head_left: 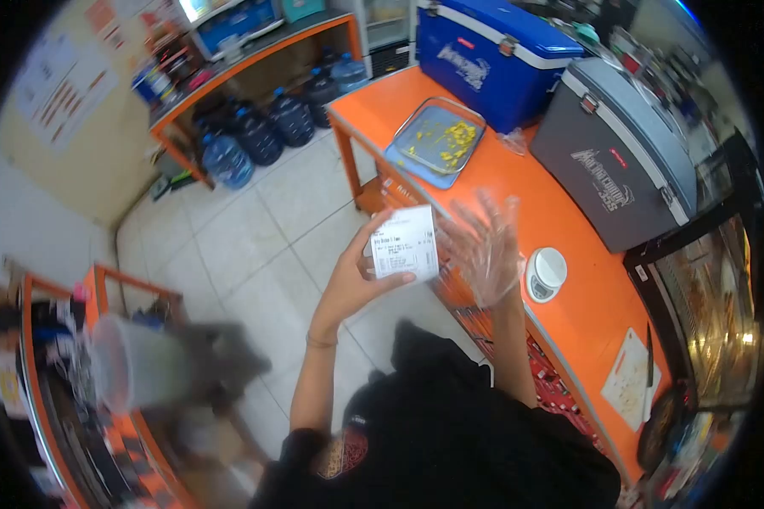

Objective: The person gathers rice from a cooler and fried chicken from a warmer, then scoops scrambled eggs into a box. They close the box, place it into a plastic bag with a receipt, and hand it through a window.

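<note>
My left hand [361,276] is closed on a white printed receipt [405,243], thumb along its lower edge and fingers behind its upper left side. The print faces up toward me; most of the text is too small to read. Beside it, my right hand [488,250] wears a loose clear plastic glove. Its fingers are spread with nothing visible in them, and the glove comes close to the receipt's right edge. A small white kitchen scale [546,273] stands on the orange table [579,329], just right of my right hand.
Farther up the table lies a tray with yellow food bits [439,140]. Behind are a blue cooler box [492,64] and a grey cooler box [611,157]. A cutting board [626,382] with a knife [650,356] lies near. Water jugs [259,136] line the floor. Someone blurred [221,356] is at left.
</note>
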`<move>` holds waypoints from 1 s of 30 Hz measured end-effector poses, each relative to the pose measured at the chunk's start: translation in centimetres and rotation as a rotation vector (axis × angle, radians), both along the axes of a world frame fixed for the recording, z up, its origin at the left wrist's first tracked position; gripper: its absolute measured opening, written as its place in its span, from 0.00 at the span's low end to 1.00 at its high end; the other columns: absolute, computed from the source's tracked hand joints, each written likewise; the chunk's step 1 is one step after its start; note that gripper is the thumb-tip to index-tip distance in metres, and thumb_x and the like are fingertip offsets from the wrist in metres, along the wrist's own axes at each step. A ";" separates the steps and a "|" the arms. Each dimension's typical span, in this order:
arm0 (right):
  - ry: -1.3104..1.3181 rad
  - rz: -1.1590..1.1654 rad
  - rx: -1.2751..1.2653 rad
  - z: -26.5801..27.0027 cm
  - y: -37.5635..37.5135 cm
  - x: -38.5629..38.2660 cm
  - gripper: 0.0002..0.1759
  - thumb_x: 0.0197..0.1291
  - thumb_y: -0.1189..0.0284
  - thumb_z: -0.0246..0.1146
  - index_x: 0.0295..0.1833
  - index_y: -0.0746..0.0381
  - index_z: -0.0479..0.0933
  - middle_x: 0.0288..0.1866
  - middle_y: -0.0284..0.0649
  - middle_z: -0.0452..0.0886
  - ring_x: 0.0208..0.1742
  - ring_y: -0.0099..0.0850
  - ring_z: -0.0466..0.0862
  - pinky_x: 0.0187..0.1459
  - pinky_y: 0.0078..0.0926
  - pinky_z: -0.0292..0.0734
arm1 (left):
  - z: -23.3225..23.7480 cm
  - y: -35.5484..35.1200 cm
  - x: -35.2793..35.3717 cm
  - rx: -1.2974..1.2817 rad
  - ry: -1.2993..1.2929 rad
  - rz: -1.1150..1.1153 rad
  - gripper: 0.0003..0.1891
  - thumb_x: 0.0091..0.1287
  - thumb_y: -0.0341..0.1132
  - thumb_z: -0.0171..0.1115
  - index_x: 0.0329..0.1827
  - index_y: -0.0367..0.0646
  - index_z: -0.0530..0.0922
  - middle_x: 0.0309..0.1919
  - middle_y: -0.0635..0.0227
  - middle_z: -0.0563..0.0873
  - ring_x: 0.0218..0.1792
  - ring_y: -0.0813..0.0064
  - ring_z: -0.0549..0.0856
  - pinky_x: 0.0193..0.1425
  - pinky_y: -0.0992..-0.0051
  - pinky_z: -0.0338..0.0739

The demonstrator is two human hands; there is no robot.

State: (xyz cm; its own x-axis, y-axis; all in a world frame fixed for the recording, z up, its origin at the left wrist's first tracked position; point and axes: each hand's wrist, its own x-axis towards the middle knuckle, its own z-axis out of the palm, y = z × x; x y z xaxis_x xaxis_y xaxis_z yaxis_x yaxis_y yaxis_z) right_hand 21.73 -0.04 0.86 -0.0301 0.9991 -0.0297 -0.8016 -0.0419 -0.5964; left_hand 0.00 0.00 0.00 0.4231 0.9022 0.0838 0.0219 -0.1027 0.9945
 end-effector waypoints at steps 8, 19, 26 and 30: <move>-0.408 0.020 -0.047 -4.4 20.8 0.4 0.35 0.59 0.72 0.67 0.70 0.69 0.63 0.70 0.44 0.69 0.69 0.38 0.68 0.69 0.40 0.64 | 2.6 26.7 3.1 0.043 -0.316 -0.163 0.58 0.48 0.18 0.74 0.79 0.45 0.43 0.74 0.54 0.56 0.71 0.63 0.66 0.68 0.66 0.70; -0.260 -0.558 0.148 -0.6 35.1 5.4 0.51 0.61 0.46 0.61 0.79 0.55 0.42 0.77 0.47 0.54 0.71 0.45 0.65 0.67 0.44 0.64 | 4.9 53.3 11.5 0.705 0.085 -0.204 0.31 0.61 0.33 0.67 0.69 0.44 0.68 0.67 0.56 0.71 0.64 0.58 0.75 0.62 0.62 0.73; -0.318 -1.323 -0.002 2.8 41.1 5.8 0.43 0.68 0.51 0.54 0.79 0.55 0.41 0.80 0.42 0.47 0.78 0.41 0.53 0.72 0.47 0.55 | 3.2 51.4 21.4 1.128 -0.041 -0.645 0.32 0.59 0.57 0.66 0.59 0.41 0.79 0.60 0.57 0.78 0.64 0.52 0.75 0.71 0.42 0.56; -0.509 -1.601 -0.163 3.7 44.0 5.6 0.44 0.69 0.43 0.46 0.79 0.56 0.40 0.80 0.42 0.43 0.76 0.46 0.56 0.71 0.49 0.59 | 1.6 52.5 22.4 1.155 -0.352 -0.688 0.22 0.59 0.46 0.70 0.51 0.41 0.83 0.55 0.57 0.81 0.60 0.53 0.78 0.68 0.44 0.63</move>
